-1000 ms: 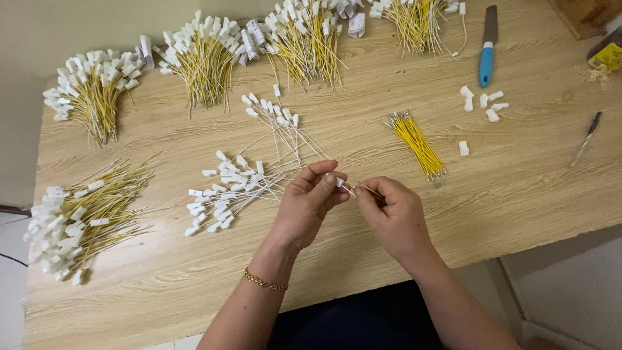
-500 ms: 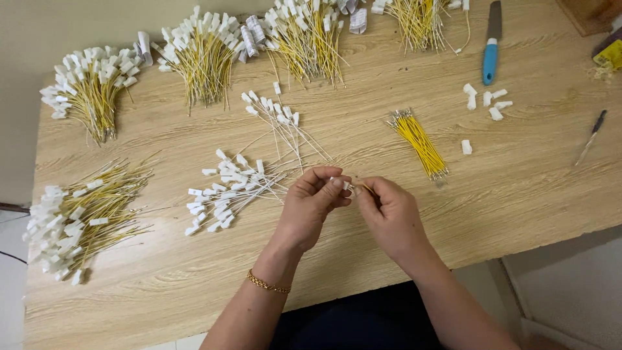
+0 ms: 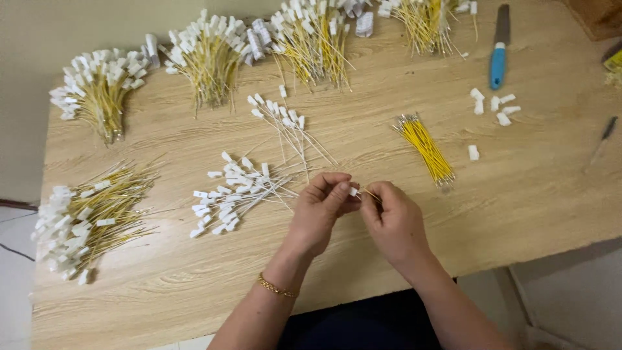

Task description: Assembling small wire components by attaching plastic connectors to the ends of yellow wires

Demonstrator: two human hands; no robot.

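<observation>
Hands meet over the near middle of the wooden bench (image 3: 518, 214): the left hand (image 3: 322, 210) pinches a small white connector (image 3: 354, 192) between thumb and fingertips, and the right hand (image 3: 393, 217) closes on the thin yellow wire (image 3: 370, 193) that runs out of it. The wire's long axis lies roughly left to right, connector end toward the left hand; most of its length is hidden under the right hand's fingers. Against the frame a second ago, both hands sit closer together and the wire end that stuck out to the right no longer shows. Just left lies a fan of white-tagged wires (image 3: 233, 191), a bare yellow wire bundle (image 3: 426, 148) right of centre, loose white connectors (image 3: 494, 107) and a blue-handled knife (image 3: 498, 55) beyond.
</observation>
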